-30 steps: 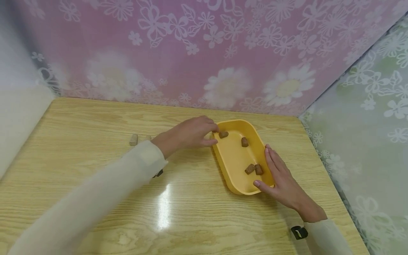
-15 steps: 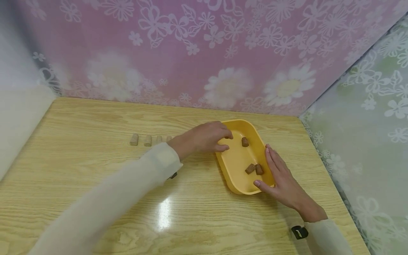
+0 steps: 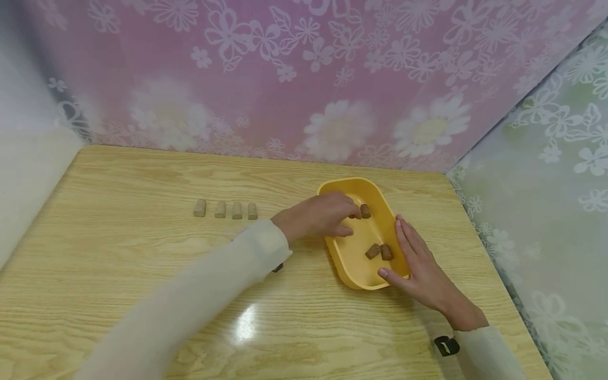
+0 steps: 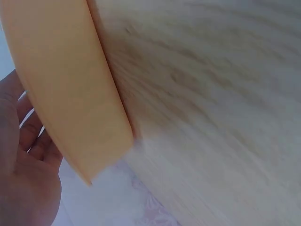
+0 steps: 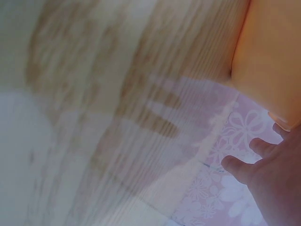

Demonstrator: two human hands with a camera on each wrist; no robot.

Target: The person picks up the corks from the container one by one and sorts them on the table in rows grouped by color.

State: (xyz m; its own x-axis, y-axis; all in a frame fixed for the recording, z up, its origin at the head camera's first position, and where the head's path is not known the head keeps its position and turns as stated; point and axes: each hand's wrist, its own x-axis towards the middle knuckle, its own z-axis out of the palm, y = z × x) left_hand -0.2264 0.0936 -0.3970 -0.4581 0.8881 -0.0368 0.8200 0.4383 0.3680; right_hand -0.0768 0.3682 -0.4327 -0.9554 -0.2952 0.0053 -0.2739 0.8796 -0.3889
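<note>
Head: wooden table (image 3: 71, 264), floral backdrop (image 3: 266, 95)

Left wrist view: left hand (image 4: 30, 179) at eight o'clock, fingers beside an orange box (image 4: 70, 89) at ten; wooden table (image 4: 225, 113), three; flowered wall (image 4: 106, 195), seven.

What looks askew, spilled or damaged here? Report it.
Nothing looks spilled or visibly damaged. The yellow, rounded-rectangular, plastic-looking tray sits askew to the back edge of the pale wood-grain table. The brown, cork-like plugs inside lie at differing angles, unlike the tan plugs' row.
</note>
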